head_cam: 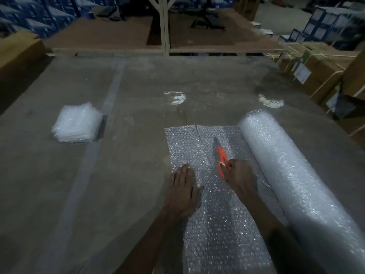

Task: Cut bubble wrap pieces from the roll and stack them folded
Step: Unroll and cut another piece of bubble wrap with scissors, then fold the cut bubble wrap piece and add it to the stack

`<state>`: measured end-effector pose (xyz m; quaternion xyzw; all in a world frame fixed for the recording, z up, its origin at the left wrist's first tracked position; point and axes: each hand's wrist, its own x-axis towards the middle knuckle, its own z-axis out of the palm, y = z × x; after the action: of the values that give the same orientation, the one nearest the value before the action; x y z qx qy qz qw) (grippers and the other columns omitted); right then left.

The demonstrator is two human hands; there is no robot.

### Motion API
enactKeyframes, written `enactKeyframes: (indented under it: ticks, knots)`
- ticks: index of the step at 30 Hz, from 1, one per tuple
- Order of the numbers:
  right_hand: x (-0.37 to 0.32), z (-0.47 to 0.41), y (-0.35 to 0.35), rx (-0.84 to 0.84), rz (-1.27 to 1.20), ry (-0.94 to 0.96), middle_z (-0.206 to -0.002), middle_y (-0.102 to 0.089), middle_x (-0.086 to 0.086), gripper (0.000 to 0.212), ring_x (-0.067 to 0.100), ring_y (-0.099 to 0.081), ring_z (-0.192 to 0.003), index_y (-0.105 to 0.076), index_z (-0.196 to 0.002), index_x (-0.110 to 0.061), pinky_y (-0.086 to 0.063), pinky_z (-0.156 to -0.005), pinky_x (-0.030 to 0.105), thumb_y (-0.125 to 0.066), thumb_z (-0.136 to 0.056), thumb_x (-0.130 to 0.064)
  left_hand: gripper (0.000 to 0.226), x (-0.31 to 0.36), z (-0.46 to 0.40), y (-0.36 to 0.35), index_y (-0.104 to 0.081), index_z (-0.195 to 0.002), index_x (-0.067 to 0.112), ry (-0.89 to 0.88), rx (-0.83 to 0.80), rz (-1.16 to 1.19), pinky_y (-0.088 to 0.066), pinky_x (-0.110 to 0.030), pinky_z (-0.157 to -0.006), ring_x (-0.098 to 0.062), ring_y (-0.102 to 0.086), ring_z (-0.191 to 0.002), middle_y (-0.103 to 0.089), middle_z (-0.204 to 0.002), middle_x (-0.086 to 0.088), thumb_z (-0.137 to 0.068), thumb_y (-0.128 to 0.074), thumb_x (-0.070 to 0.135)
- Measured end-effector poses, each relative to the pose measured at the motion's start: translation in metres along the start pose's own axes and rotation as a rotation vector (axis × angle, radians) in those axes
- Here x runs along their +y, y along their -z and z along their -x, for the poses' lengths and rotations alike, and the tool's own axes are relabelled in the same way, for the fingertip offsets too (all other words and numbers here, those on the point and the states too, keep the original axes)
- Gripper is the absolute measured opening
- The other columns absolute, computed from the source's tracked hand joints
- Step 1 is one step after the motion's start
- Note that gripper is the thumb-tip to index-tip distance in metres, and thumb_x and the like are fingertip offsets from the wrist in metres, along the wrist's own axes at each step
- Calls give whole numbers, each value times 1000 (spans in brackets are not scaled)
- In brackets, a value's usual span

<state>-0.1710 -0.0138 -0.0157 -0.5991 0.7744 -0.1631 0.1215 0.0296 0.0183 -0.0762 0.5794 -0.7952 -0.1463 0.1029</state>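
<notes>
Unrolled clear bubble wrap sheet [209,194] on the grey surface [128,155], beside its large roll [292,175].
Left hand [182,189] pressed flat, fingers straight; right hand [238,176] gripped orange-handled scissors [222,155]. Folded bubble wrap stack [76,124] lay far left.

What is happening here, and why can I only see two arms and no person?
The camera sits on the person's head and looks down, so you see only their own arms, as if through their eyes. There is no machine here, just two bare hands. The left hand lies flat on a sheet of bubble wrap spread on the gray floor, pressing it down. The right hand holds orange scissors, which point away along the sheet. The sheet comes off the big roll lying on the right. Far off to the left sits a small stack of folded pieces. Cardboard boxes stand at the right edge.
</notes>
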Motion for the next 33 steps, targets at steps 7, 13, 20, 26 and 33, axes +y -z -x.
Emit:
enactKeyframes:
  ticks: [7, 13, 20, 26, 33]
  knots:
    - [7, 9, -11, -8, 130, 124, -107, -64, 21, 42, 39, -65, -97, -68, -117, -3, -50, -80, 41, -49, -104, -37, 82, -3, 17, -3, -14, -159, 9, 48, -32, -113, 0, -48, -124, -26, -3, -154, -5, -167, -10, -94, 2, 57]
    - [18, 27, -26, 124, 86, 253, -94, -65, 23, 25, 40, -65, -79, -69, -104, 4, -54, -65, 41, -70, -92, -18, 72, -9, 25, 2, -9, -160, 10, 57, -44, -144, 1, -47, -124, -25, -1, -154, -2, -168, -10, -103, -9, 54]
    - [-1, 50, -49, 78, -30, 518, -102, -68, 19, 35, 37, -66, -92, -68, -103, 1, -56, -80, 43, -47, -90, -24, 74, -39, 38, 11, -2, -160, 14, 87, -72, -160, 1, -49, -124, -22, 4, -154, 3, -168, -6, -102, -6, 59]
    - [-55, 83, -61, -83, 52, 635, -142, -58, 19, 54, 35, -56, -129, -56, -139, -2, -47, -109, 46, -42, -100, -37, 81, -68, 39, 25, -6, -160, 13, 64, -76, -203, -2, -51, -123, -23, 0, -154, 0, -168, -7, -95, 4, 60]
    - [-115, 101, -105, -171, 171, 675, -157, -42, 19, 60, 34, -39, -146, -40, -151, -2, -32, -120, 49, -23, -106, -37, 81, -125, 47, 48, -8, -159, 11, 27, -89, -288, -7, -53, -121, -26, -4, -154, -3, -168, -10, -92, 8, 52]
